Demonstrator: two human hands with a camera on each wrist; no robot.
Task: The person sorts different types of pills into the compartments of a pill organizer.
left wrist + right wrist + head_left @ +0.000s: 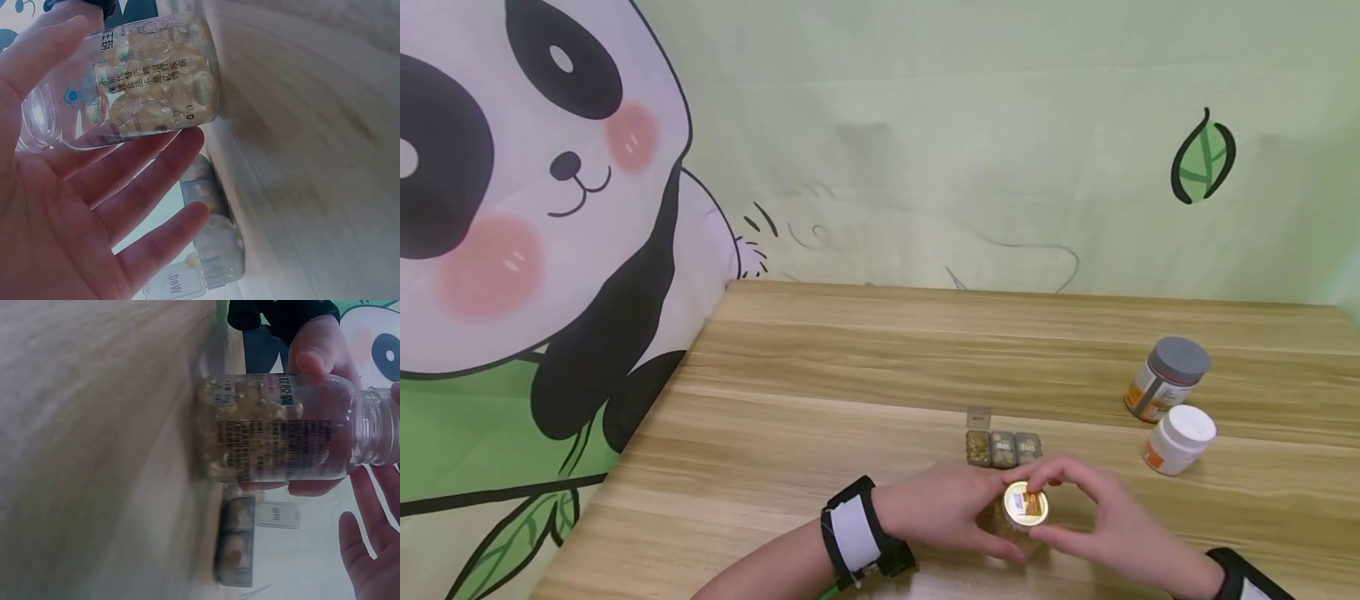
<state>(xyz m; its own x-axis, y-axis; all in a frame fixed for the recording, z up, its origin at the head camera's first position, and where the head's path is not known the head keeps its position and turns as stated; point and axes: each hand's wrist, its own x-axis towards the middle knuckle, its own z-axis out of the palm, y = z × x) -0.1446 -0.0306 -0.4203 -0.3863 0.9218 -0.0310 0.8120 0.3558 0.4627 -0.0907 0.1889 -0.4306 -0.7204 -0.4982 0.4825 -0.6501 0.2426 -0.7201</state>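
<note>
A clear jar [156, 75] of yellowish softgel capsules stands upright on the table, Chinese print on its side. My left hand [943, 504] holds it from the left, thumb and fingers on opposite sides of the jar. At the top, my right hand [1105, 517] pinches the gold lid [1026, 505] between thumb and fingers. The threaded neck shows in the right wrist view; whether the lid is seated or lifted I cannot tell. Just beyond the hands lies a small translucent pill organizer [1003, 448]; its left compartment has its flap [978, 417] swung open and capsules inside.
To the right on the wooden table [850, 358] stand a grey-lidded bottle [1167, 379] and, nearer, a white bottle [1180, 440]. A pale green cloth [925, 167] with a panda print hangs behind the table and down its left side.
</note>
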